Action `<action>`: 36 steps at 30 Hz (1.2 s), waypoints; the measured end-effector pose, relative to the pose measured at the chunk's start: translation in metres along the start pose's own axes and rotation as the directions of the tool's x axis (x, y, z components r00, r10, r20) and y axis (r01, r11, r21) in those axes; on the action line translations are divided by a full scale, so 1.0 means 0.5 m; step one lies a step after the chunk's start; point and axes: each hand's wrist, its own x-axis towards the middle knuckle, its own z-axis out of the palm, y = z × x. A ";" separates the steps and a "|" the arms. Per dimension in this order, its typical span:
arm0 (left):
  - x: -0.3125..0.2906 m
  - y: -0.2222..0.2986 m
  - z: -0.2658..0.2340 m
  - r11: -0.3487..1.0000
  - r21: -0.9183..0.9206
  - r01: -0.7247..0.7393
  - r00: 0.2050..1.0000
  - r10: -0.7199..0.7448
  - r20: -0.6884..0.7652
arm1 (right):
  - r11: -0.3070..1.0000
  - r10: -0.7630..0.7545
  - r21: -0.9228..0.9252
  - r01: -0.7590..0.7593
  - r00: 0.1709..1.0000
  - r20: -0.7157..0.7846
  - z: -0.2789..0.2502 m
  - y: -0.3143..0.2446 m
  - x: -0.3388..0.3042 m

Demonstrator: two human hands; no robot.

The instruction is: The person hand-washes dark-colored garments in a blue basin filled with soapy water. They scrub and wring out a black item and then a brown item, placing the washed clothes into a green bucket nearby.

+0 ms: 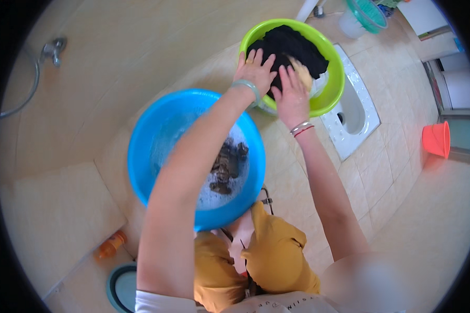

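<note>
Both my arms stretch forward to a lime-green basin (335, 96) holding black clothing (290, 41) and some white and pale yellow cloth (303, 72). My left hand (257, 70), a jade-coloured bangle on its wrist, lies with fingers spread on the black clothing at the basin's near left side. Beside it, my right hand (292, 99) rests fingers outstretched on the cloth, with a silver bangle and red string at the wrist. Nearer me stands a blue basin (136, 151) of sudsy water with a dark brown wet garment (224, 167) in it, partly hidden by my left forearm.
A squat toilet (356, 112) is set in the tiled floor right of the green basin. A white bucket with a teal rim (363, 20) stands far right, a red bucket (436, 140) at the right. An orange bottle (111, 244) and a grey-green basin (121, 287) sit lower left. A wall tap (54, 49) has a hose.
</note>
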 end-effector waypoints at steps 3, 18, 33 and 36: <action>-0.065 -0.008 -0.034 0.945 -0.299 -0.130 0.967 0.054 -0.249 | 0.997 -0.070 0.026 0.079 0.964 -0.257 -0.065 -0.058 -0.026; -0.592 -0.099 0.281 0.567 -0.610 0.554 0.829 -0.446 0.337 | 0.951 -0.254 0.296 0.085 0.759 0.599 0.219 -0.174 -0.349; -0.591 -0.175 0.228 0.454 -0.696 0.557 0.743 -0.647 0.172 | 0.857 -0.194 0.512 -0.055 0.886 0.420 0.236 -0.201 -0.270; -0.620 -0.157 0.140 0.590 -0.689 0.421 0.814 -0.581 0.000 | 0.910 -0.311 0.407 0.081 0.782 0.540 0.249 -0.200 -0.261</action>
